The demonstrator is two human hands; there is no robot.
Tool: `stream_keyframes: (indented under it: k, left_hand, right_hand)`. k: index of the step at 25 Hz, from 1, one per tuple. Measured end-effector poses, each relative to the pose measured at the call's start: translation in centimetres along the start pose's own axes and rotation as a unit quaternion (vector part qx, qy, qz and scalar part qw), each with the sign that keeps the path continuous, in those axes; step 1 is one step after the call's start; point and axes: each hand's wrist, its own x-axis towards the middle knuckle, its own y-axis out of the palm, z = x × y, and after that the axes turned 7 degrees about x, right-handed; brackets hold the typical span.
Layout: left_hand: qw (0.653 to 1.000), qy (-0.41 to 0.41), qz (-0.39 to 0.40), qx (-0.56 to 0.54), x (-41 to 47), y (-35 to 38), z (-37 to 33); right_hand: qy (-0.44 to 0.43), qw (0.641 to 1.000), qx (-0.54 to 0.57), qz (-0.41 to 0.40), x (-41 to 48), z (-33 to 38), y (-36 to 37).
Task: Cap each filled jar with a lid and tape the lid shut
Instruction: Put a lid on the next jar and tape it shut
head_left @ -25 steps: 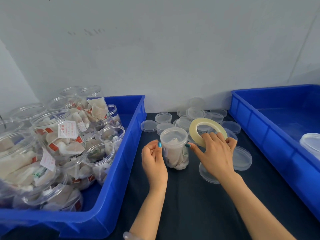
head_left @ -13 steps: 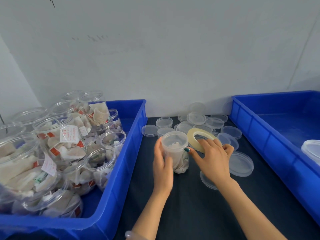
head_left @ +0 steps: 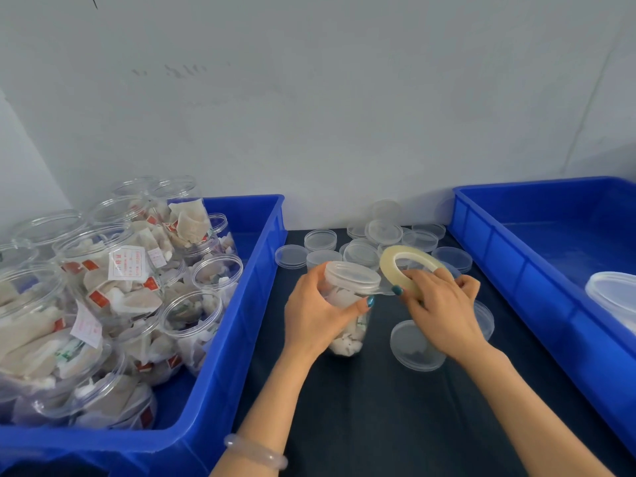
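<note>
Left hand [head_left: 316,315] around capped jar [head_left: 344,297]; right hand [head_left: 444,311] around tape roll [head_left: 387,266]

**My packing bench**

I work at a small packing station: a dark-covered table [head_left: 361,425] against a bare white wall [head_left: 344,115]. Left, a blue bin [head_left: 220,373] heaped with open filled jars [head_left: 113,277]; right, another blue bin [head_left: 516,280]; at the far edge, loose clear lids [head_left: 383,232].
</note>
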Motion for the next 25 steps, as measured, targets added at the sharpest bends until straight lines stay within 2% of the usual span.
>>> stream_keyframes:
  k: [5,10,13,15,18,20,21,23,25]
  left_hand:
    - [0.995,-0.024,0.056,-0.073,-0.2,-0.8,-0.3]
    - [0.977,-0.022,0.113,-0.179,-0.7,-1.2,0.1]
    - [0.955,-0.059,0.143,-0.251,-1.0,-1.3,0.3]
    - [0.927,-0.088,0.169,-0.322,-1.2,-1.1,0.2]
    - [0.894,-0.088,0.210,-0.387,-1.3,-0.7,0.3]
    - [0.878,-0.087,0.240,-0.406,-1.3,-0.7,0.0]
    - [0.885,-0.084,0.240,-0.390,-1.1,-0.7,-0.3]
    - [0.930,-0.070,0.193,-0.304,-0.4,-0.7,-0.6]
    - [0.972,-0.030,0.088,-0.218,-0.1,-0.6,-0.8]
  right_hand:
    - [0.076,0.992,0.066,0.081,0.8,0.0,-0.8]
    - [0.085,0.972,0.128,0.177,1.4,0.9,-1.8]
    - [0.062,0.956,0.166,0.233,1.4,1.5,-3.0]
    - [0.059,0.939,0.203,0.270,1.5,2.1,-3.5]
    - [0.073,0.888,0.313,0.329,1.7,2.7,-4.0]
    - [0.079,0.864,0.373,0.327,1.9,3.1,-4.0]
    - [0.088,0.853,0.404,0.318,1.9,3.1,-3.9]
    - [0.110,0.838,0.443,0.300,1.9,3.1,-3.7]
    - [0.099,0.856,0.427,0.272,1.9,3.1,-3.4]
